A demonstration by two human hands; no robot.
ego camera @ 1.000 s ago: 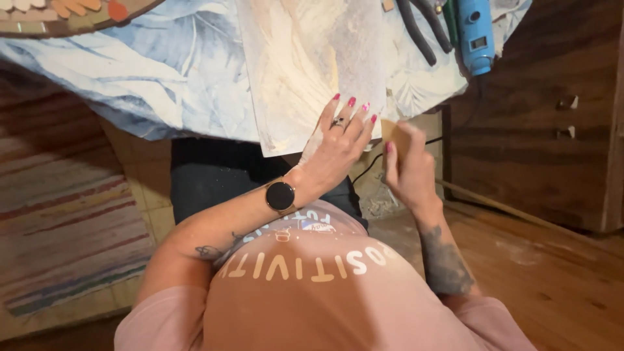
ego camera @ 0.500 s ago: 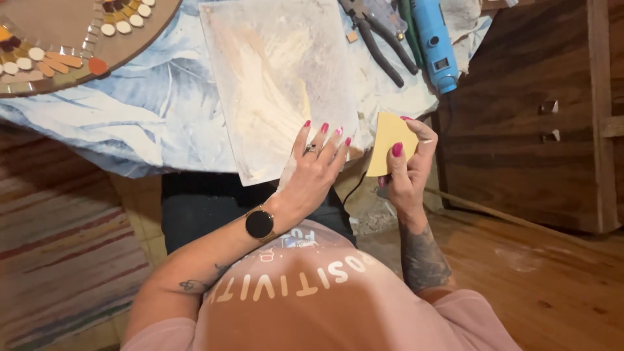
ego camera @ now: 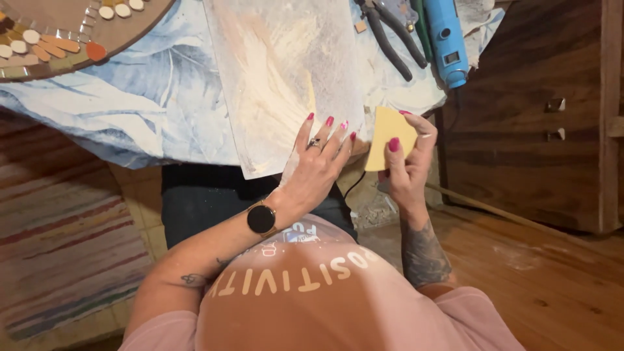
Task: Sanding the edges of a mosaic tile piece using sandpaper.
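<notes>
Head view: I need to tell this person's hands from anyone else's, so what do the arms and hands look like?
The left hand has pink-red painted nails, a ring and a round black watch at the wrist, with a small tattoo further up. The right hand has the same nails and a large dark forearm tattoo. Both sleeves are short and pale pink.

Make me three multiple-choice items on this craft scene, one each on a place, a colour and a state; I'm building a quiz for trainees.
1. Where does the blue power tool lie?
A. on the wooden floor
B. at the table's right edge, beside the dark-handled pliers
C. on the striped rug

2. What colour is the flat wedge-shaped piece?
A. yellow
B. green
C. black

3. How does the left hand meet the pale smeared rectangular sheet?
A. clenched beneath it
B. apart from it
C. fingers spread flat on its near corner

Answers: 1 B, it lies next to the pliers. 2 A, it shows yellow in the right hand. 3 C, fingertips rest on the sheet.
</notes>
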